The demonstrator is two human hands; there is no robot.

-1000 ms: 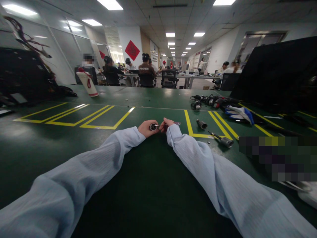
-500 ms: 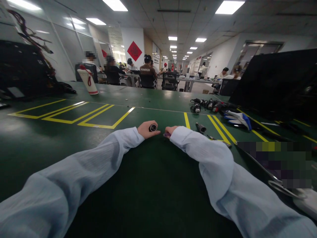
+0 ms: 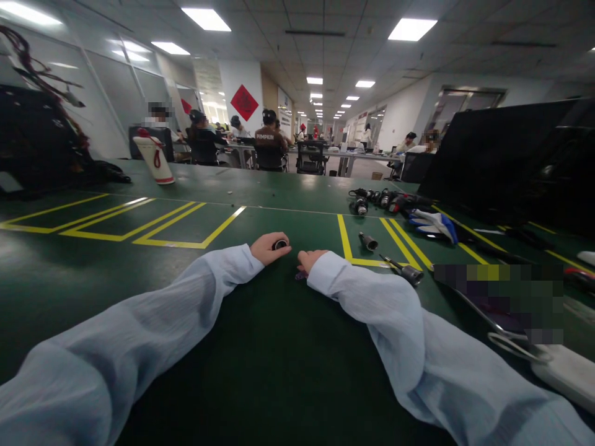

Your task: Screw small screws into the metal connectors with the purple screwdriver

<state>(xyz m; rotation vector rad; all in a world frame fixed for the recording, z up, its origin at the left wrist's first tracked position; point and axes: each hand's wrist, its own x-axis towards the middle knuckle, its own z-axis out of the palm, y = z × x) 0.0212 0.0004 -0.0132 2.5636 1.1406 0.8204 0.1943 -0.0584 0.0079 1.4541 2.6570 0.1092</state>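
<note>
Here, left hand point(image 3: 266, 248) around black cylinder point(image 3: 279, 244) (right hand point(image 3: 310, 258) beside)

A green table point(image 3: 288, 347) marked with yellow lines point(image 3: 343, 238) is seen. On it are laid a white bottle point(image 3: 155, 162), black cylindrical parts point(image 3: 372, 199), a blue-and-white glove point(image 3: 432, 222), a screwdriver point(image 3: 402, 271) and scissors point(image 3: 497, 337).
</note>
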